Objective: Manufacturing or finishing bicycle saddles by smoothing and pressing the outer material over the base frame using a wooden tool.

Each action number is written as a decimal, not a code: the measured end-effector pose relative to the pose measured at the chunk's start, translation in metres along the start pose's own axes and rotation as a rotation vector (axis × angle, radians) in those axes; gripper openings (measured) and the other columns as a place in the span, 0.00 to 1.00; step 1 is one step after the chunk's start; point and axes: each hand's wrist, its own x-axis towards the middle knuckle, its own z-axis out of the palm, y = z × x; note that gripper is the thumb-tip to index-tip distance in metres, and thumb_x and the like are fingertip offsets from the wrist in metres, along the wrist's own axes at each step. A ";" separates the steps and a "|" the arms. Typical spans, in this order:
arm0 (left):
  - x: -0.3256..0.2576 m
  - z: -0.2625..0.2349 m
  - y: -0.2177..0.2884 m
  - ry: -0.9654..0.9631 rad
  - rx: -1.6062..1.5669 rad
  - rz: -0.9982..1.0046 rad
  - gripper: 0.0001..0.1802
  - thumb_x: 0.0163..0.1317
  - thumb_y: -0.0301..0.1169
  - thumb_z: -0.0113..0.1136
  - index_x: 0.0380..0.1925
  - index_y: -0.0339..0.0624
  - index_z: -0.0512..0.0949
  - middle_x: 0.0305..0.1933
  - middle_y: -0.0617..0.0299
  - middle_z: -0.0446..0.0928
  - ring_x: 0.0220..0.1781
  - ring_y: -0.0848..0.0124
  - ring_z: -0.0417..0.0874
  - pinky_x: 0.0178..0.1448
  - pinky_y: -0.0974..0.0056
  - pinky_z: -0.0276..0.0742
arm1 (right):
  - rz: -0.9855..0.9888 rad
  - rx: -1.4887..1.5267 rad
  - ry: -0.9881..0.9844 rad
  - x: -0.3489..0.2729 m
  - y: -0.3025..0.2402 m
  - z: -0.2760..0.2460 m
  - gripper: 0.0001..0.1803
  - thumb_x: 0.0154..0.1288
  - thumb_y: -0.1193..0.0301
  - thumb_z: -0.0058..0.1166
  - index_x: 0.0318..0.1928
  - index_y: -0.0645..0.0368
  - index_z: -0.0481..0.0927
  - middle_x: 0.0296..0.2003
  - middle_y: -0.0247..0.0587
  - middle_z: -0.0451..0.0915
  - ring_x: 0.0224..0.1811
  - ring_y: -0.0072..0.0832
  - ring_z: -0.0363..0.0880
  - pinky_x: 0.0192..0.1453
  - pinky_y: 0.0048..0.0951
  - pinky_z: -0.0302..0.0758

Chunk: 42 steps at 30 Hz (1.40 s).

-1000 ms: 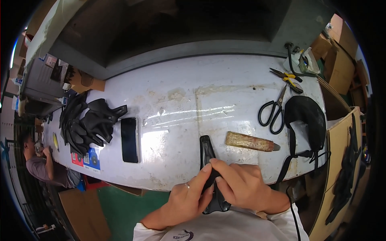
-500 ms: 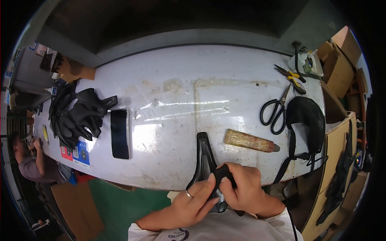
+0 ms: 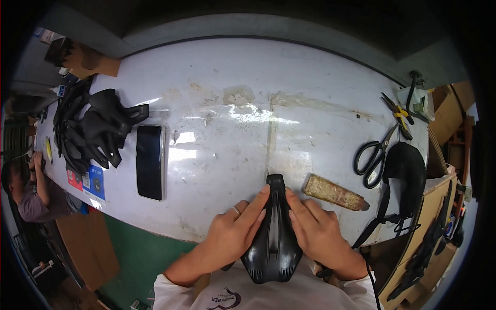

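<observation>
A glossy black bicycle saddle [image 3: 260, 254] with a long central slot lies over the table's front edge. Its narrow nose points away from me, and the wide, ribbed end is close to my shirt. My left hand [image 3: 231, 227], with a ring on one finger, grips the left side of the nose. On the opposite side, my right hand [image 3: 319, 230] presses its fingers and thumb against the saddle. Both hands hold it from the sides, fingers pointing forward. A worn tool with a tape-wrapped handle [image 3: 333, 192] lies just beyond my right hand.
Black-handled scissors [image 3: 370, 164], yellow-handled pliers [image 3: 400, 114] and a black strapped pouch-like item [image 3: 408, 165] lie right. Left are a phone [image 3: 150, 163] and a pile of black moulded pieces [image 3: 98, 129]. Another person [image 3: 44, 199] sits far left; a cardboard box [image 3: 429, 219] stands right.
The saddle has come upright and centred between my hands. My hands have moved apart to its two sides; the dark piece my right hand pinched is gone from the fingers.
</observation>
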 end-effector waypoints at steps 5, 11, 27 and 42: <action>0.007 0.002 -0.009 -0.021 0.057 0.011 0.31 0.70 0.24 0.67 0.74 0.37 0.74 0.27 0.57 0.75 0.21 0.64 0.77 0.25 0.57 0.78 | 0.056 0.054 -0.022 0.005 0.006 0.003 0.32 0.67 0.78 0.67 0.71 0.68 0.77 0.34 0.40 0.75 0.24 0.30 0.78 0.25 0.33 0.79; 0.008 -0.009 -0.007 -0.131 -0.001 -0.036 0.32 0.69 0.24 0.68 0.73 0.37 0.76 0.25 0.58 0.73 0.21 0.65 0.74 0.25 0.58 0.77 | 0.055 0.080 -0.091 0.004 0.008 -0.001 0.32 0.67 0.78 0.67 0.71 0.69 0.77 0.35 0.41 0.76 0.25 0.31 0.79 0.27 0.33 0.80; 0.005 -0.002 -0.006 -0.177 -0.140 -0.062 0.32 0.68 0.21 0.68 0.73 0.34 0.75 0.26 0.57 0.75 0.21 0.66 0.75 0.26 0.60 0.78 | 0.160 0.197 -0.120 -0.014 -0.011 0.003 0.37 0.67 0.78 0.66 0.74 0.77 0.70 0.35 0.45 0.79 0.24 0.30 0.77 0.23 0.31 0.79; -0.001 0.015 0.007 -0.156 0.245 0.052 0.39 0.64 0.28 0.70 0.75 0.28 0.70 0.22 0.65 0.73 0.15 0.73 0.72 0.19 0.64 0.71 | 0.129 -0.113 -0.226 -0.022 -0.026 0.014 0.41 0.62 0.76 0.67 0.71 0.85 0.67 0.53 0.64 0.84 0.28 0.31 0.79 0.21 0.31 0.78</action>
